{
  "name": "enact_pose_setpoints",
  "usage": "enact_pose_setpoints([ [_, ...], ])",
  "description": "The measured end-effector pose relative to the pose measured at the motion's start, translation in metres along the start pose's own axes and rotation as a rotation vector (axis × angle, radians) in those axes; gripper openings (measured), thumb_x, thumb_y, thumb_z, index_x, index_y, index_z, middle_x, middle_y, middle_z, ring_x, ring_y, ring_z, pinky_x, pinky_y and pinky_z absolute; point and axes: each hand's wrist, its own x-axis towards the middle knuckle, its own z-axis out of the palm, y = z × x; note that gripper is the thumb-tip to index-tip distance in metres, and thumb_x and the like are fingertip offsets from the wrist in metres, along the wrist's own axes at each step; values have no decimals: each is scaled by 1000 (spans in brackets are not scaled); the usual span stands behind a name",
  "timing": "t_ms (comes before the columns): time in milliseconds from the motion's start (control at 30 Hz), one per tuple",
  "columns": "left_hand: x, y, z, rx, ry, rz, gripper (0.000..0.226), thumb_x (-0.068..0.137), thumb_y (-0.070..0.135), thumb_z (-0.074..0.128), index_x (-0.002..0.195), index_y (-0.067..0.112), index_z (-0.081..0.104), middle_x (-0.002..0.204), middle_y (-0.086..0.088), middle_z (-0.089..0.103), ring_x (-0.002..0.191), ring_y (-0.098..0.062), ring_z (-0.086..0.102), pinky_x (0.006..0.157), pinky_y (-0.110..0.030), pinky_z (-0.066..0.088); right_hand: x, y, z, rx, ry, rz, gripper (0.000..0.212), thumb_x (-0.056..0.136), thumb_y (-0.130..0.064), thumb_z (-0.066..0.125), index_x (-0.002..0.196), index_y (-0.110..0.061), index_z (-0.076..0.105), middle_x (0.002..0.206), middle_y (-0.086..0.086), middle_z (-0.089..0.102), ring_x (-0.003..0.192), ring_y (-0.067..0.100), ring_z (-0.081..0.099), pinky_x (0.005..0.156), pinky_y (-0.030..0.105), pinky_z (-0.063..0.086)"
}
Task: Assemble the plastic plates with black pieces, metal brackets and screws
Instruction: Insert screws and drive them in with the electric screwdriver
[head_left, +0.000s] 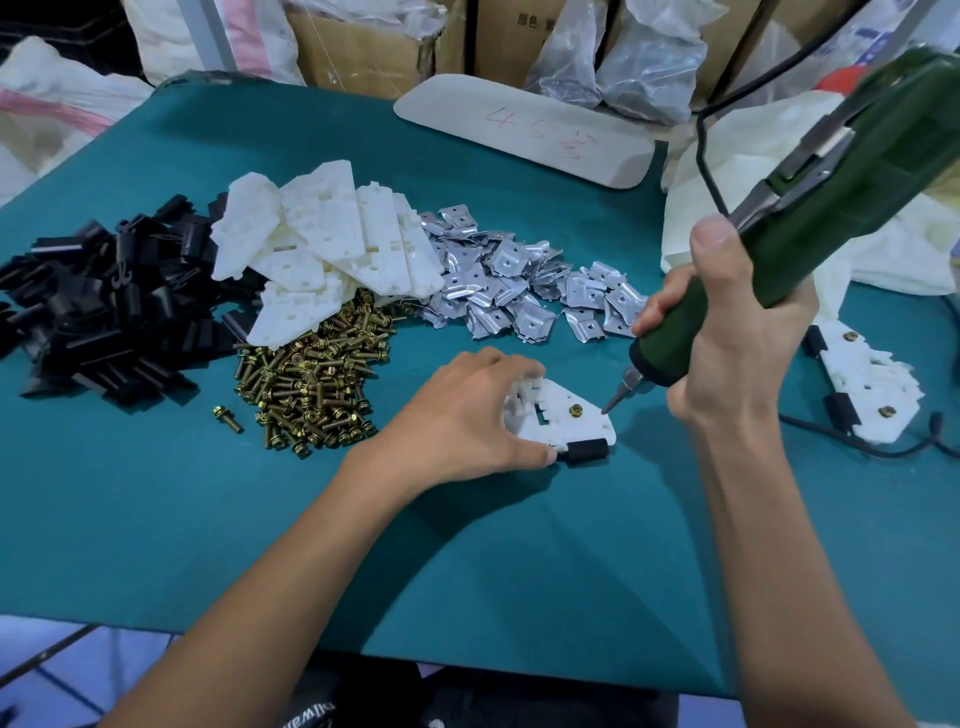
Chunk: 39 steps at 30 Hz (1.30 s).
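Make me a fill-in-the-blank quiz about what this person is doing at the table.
The right hand grips a ____ electric screwdriver. The left hand holds a white plate that already has one brass ____ in it. The heap of black pieces lies ____ of the heap of white plates.
Missing words: green; screw; left.

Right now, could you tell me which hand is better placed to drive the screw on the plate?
The right. The right hand grips the screwdriver, its bit just beside the screw, while the left hand holds the plate.
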Motion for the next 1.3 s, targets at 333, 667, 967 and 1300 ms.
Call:
enact_pose_setpoints([
  [333, -14, -4, -9, 194, 212, -255, 47, 85, 72, 57, 80, 25, 51, 78, 1, 64, 77, -28, 62, 65, -36, 48, 0, -8, -2, 32, 0, -1, 37, 81, -35, 80, 84, -9, 52, 53, 6, 51, 41, 25, 47, 47, 30, 45],
  [667, -8, 15, 23, -135, 246, -157, 70, 85, 74, 51, 134, 25, 42, 129, 3, 53, 119, -20, 50, 98, -36, 41, -3, -9, 4, 24, -1, -3, 30, 80, -35, 79, 74, -18, 55, 54, 6, 51, 40, 25, 47, 47, 30, 44],
  [967, -10, 28, 48, 35, 189, -78, 81, 72, 76, 65, 131, 26, 41, 120, 7, 44, 117, -19, 39, 101, -37, 35, 4, 4, 8, -34, -20, -20, 33, 80, -32, 81, 81, -11, 55, 60, 9, 53, 40, 24, 50, 45, 28, 44],
  [1300, -11, 30, 47, -31, 198, -75, 83, 71, 70, 72, 132, 23, 44, 120, 5, 46, 117, -20, 45, 99, -33, 39, 0, 13, 11, -17, 5, 16, 23, 80, -26, 75, 67, -32, 59, 56, 9, 49, 40, 24, 47, 46, 31, 45],
])
